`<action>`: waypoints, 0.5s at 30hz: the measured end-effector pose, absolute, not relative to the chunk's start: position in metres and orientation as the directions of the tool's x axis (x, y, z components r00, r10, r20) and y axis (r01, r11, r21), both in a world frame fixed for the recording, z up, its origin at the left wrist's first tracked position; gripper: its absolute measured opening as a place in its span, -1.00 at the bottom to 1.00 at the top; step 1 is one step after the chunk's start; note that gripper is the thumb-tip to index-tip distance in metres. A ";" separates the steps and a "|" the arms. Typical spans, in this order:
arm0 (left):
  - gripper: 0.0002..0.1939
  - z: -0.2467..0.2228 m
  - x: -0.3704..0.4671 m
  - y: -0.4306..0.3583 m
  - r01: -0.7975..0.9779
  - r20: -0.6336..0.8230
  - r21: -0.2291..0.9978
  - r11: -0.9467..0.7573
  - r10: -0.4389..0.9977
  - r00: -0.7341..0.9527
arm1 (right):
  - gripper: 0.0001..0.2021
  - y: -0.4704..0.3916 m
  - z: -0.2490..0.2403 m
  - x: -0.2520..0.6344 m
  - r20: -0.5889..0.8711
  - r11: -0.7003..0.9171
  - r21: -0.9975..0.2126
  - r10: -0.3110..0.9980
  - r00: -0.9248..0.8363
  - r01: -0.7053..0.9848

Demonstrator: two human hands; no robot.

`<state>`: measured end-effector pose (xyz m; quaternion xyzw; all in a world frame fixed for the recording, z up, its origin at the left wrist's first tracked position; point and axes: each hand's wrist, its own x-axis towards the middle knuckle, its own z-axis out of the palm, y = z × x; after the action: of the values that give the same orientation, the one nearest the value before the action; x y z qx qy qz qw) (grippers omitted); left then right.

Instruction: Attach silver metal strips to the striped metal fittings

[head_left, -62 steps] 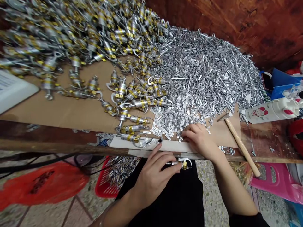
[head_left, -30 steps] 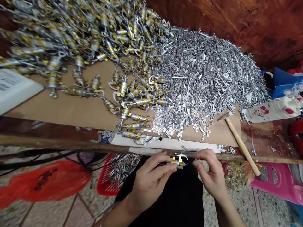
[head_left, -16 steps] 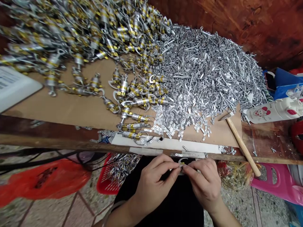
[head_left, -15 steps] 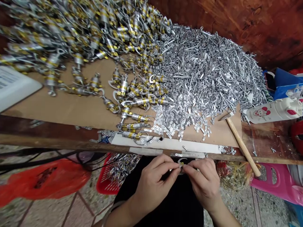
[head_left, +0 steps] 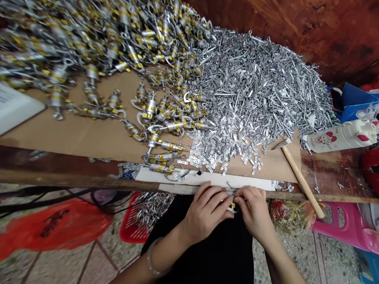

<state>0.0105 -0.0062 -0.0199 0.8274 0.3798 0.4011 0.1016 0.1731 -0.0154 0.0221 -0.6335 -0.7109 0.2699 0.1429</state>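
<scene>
Fingers [head_left: 220,205] of both hands pinched together on one small silver-and-gold fitting [head_left: 232,206], held over the lap just below the bench edge [head_left: 89,182]. Left hand [head_left: 207,213] wraps the body of the fitting, right hand [head_left: 253,211] clamps its hooked end; most of it is hidden between the fingertips. Risk: the part is tiny and over open lap, so a slipped pinch likely drops it to the floor or into the red basket [head_left: 130,232] to the left. Just beyond the fingers, loose flat silver links [head_left: 231,157] lie scattered on the cardboard [head_left: 89,138]; the hammer [head_left: 299,177] is off to the right, the white bottle [head_left: 340,138] further right. Far beyond, a heap of silver pins [head_left: 266,86] and, to the left, a pile of finished fittings [head_left: 103,35]. Versus a second ago: the hands were apart, right only approaching; now closed up against each other, nearer the bench edge.
</scene>
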 end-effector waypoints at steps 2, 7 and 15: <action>-0.78 -0.024 0.008 -0.003 0.566 0.586 0.404 -0.718 0.679 0.442 | -0.88 -0.010 0.022 0.173 -0.127 0.040 -0.547 0.983 -0.130 0.836; -0.80 -0.025 0.002 0.001 0.604 0.556 0.344 -0.719 0.674 0.486 | -0.91 0.002 0.025 0.170 -0.124 -0.003 -0.524 0.990 -0.072 0.852; -0.86 -0.014 0.003 -0.002 0.548 0.586 0.439 -0.712 0.689 0.426 | -0.91 0.019 0.025 0.202 -0.137 -0.072 -0.632 0.990 -0.020 0.772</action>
<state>0.0028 -0.0021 -0.0144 0.8394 0.3685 0.3891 0.0909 0.2025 0.0188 0.0251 -0.6734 -0.6542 0.2868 0.1905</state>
